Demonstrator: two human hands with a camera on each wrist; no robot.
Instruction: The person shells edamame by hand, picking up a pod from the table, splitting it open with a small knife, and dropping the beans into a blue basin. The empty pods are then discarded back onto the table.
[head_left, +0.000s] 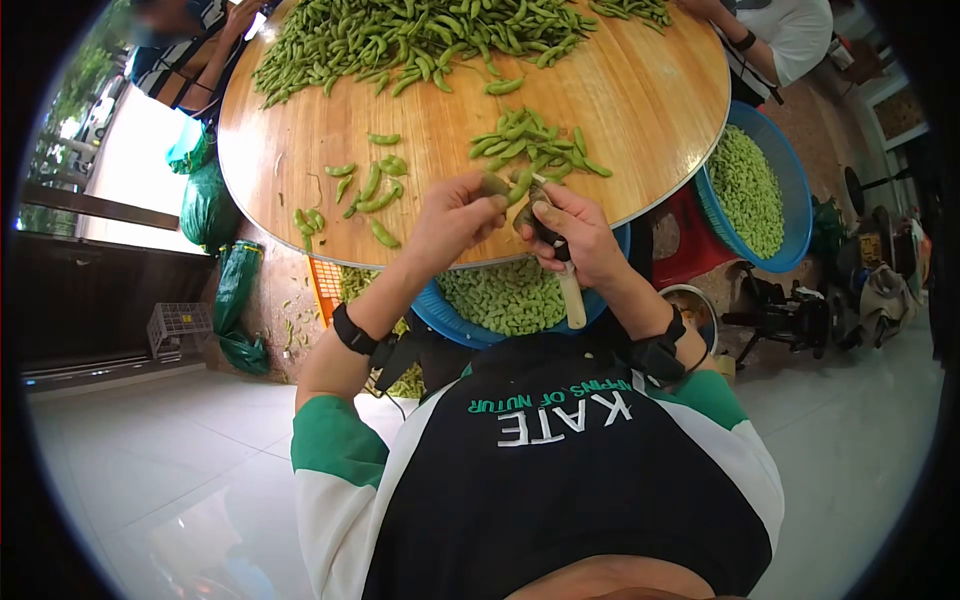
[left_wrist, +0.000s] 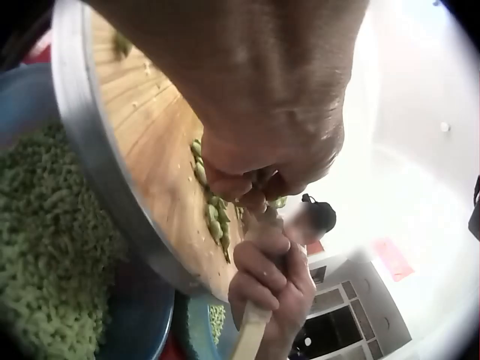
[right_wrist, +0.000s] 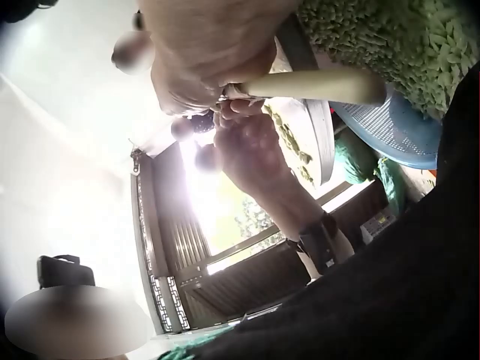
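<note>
Both hands meet over the near edge of the round wooden table point(head_left: 300, 160). My left hand point(head_left: 455, 222) pinches a green soybean pod point(head_left: 521, 186) by its end, thumb against fingers. Close beside it, my right hand point(head_left: 585, 232) grips a tool by its pale handle point(head_left: 574, 298), which sticks out below the fist toward my body. The tool's working end is mostly hidden by the fingers, so I cannot tell its kind. In the right wrist view the handle point(right_wrist: 322, 86) points away from the fist. Just beyond the hands lies a small heap of pods point(head_left: 530, 140).
A big pile of pods point(head_left: 420, 40) covers the table's far side; several loose pods point(head_left: 370, 185) lie left. Shelled beans fill a blue basin point(head_left: 430, 305) under the edge and another blue basin point(head_left: 805, 215) at right. Other people sit at the far sides.
</note>
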